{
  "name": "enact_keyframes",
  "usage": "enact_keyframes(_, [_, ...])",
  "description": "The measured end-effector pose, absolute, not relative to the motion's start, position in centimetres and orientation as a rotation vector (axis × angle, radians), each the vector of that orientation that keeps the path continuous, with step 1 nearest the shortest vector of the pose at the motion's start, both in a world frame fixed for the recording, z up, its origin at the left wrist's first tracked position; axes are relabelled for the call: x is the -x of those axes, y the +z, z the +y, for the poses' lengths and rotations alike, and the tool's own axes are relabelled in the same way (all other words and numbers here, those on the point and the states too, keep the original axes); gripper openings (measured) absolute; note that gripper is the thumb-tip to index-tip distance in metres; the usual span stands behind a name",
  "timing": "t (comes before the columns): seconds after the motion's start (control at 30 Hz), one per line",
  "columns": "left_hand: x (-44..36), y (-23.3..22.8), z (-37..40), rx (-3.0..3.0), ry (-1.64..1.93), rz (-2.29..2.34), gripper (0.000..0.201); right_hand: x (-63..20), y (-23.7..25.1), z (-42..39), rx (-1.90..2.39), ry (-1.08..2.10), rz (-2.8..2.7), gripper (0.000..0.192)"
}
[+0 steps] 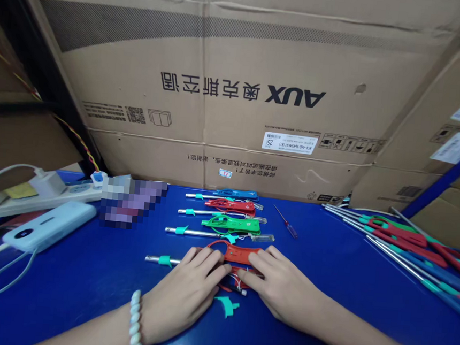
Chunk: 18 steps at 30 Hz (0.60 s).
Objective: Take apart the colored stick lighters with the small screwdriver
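Observation:
My left hand [185, 292] and my right hand [280, 287] rest on the blue table [82, 299], fingertips meeting on a red plastic lighter body [239, 254] with a metal tube [153, 259] sticking out to the left. A loose teal plastic piece [227, 304] lies between my hands, just in front of them. Beyond lie three more lighters in a row: a green one [231, 224], a red one [231, 205] and a blue one [236, 194], each with a metal tube. I cannot tell if the fingers pinch the red body or only press on it.
A small screwdriver [286, 222] lies right of the row. A pile of red and teal lighters with long tubes [404, 244] fills the right side. A white power bank [48, 226] with cable and a power strip [30, 192] sit at left. Cardboard boxes [237, 92] wall the back.

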<state>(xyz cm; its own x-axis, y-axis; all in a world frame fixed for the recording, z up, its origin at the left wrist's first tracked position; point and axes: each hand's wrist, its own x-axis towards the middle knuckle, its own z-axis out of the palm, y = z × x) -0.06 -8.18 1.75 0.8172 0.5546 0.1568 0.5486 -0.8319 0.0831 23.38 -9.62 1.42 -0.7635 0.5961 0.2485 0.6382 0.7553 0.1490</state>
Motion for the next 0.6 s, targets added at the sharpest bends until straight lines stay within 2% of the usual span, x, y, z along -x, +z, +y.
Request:
enact_keyframes(0.3, [0.0, 1.5, -8.3, -2.935, 0.333, 0.910, 0.043, -23.5, 1.4, -9.6, 0.969, -0.353, -2.742, 0.023])
enact_keyframes(0.6, [-0.1, 1.5, -8.5, -2.941, 0.331, 0.897, 0.041, -23.9, 2.5, -9.3, 1.031, -0.301, -2.793, 0.031])
